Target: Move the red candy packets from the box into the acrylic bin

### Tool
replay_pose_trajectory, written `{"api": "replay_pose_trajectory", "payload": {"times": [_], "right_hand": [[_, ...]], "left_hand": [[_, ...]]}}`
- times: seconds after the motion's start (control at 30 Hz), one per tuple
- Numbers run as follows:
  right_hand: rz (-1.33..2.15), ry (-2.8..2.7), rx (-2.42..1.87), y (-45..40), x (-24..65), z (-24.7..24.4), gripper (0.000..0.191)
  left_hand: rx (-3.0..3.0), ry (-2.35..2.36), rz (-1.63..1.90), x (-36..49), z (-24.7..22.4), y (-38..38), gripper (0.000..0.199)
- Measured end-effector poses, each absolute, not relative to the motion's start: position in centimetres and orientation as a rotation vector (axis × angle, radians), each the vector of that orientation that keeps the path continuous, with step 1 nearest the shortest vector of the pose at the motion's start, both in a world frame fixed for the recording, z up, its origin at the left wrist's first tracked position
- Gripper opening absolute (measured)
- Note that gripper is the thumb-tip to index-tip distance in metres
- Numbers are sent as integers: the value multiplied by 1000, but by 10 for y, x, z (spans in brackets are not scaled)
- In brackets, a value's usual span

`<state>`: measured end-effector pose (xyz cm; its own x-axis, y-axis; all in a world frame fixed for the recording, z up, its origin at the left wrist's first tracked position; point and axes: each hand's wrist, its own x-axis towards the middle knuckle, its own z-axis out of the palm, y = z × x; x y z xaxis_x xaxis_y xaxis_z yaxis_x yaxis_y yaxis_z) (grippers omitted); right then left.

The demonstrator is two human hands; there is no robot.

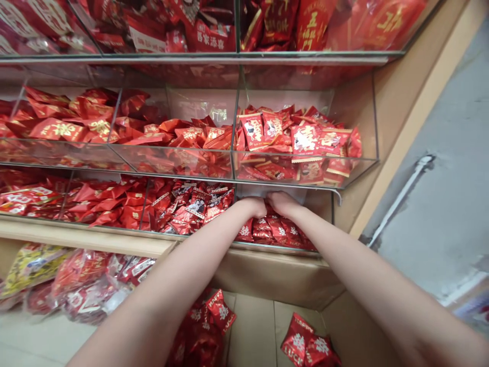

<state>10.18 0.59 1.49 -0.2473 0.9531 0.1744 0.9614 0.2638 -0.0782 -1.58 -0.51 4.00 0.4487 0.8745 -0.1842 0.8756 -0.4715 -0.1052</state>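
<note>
Both my arms reach over a cardboard box into the lower right clear bin, which holds small red foil packets (280,232) with pale double-happiness characters. My left hand (255,206) is bent down onto the packets at the back of this bin. Close beside it, my right hand (283,204) dips onto the same packets, knuckles up. The fingertips of both hands are hidden, so I cannot tell whether they grip anything. Below, the cardboard box (252,326) holds matching red packets (298,341) at right and a pile (202,326) at left, partly behind my left forearm.
Clear-walled shelf bins (305,171) of red packets rise in tiers above my hands. A shelf edge (260,59) overhangs them. The wooden side panel (405,107) and grey wall (439,204) bound the right side. Bagged goods (84,275) lie under the shelf at left.
</note>
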Motion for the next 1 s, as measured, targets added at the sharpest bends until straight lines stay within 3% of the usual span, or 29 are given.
{"api": "replay_pose_trajectory", "payload": {"times": [0.6, 1.0], "right_hand": [[21, -2286, -1725, 0, 107, 18, 33], [100, -2346, -2172, -19, 122, 39, 23]], "left_hand": [[2779, 1466, -179, -18, 33, -4, 32], [2756, 1414, -169, -18, 34, -7, 34]]}}
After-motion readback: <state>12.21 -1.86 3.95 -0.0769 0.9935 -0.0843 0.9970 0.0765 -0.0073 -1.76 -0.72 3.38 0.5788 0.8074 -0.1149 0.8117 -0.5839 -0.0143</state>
